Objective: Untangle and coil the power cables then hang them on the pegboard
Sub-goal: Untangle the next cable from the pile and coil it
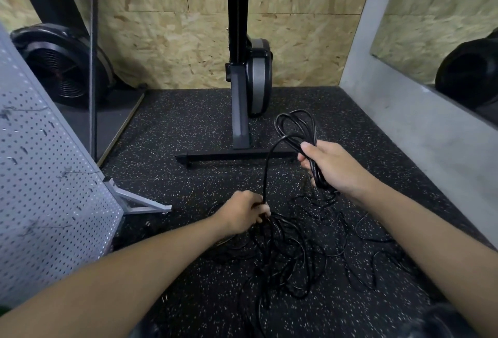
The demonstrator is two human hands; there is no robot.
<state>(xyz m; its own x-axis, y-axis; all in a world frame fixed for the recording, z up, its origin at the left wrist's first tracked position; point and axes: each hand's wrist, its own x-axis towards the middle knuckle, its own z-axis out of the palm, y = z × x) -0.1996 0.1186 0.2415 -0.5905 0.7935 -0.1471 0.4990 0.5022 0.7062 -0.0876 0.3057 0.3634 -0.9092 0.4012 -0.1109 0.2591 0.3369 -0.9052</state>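
My right hand (330, 166) grips a partly wound coil of black power cable (295, 125), its loops standing up above my fist. One strand runs from the coil down to my left hand (244, 212), which pinches it just above the floor. Below and between my hands lies a tangled heap of black cables (291, 254) on the speckled rubber floor. The grey pegboard (51, 192) leans at the left, with a few small hooks on it.
A black exercise machine (246, 87) stands upright ahead, its floor bar (229, 156) crossing just beyond my hands. A grey metal foot (140, 199) of the pegboard stand juts out at the left. A concrete wall (420, 133) bounds the right side, chipboard the back.
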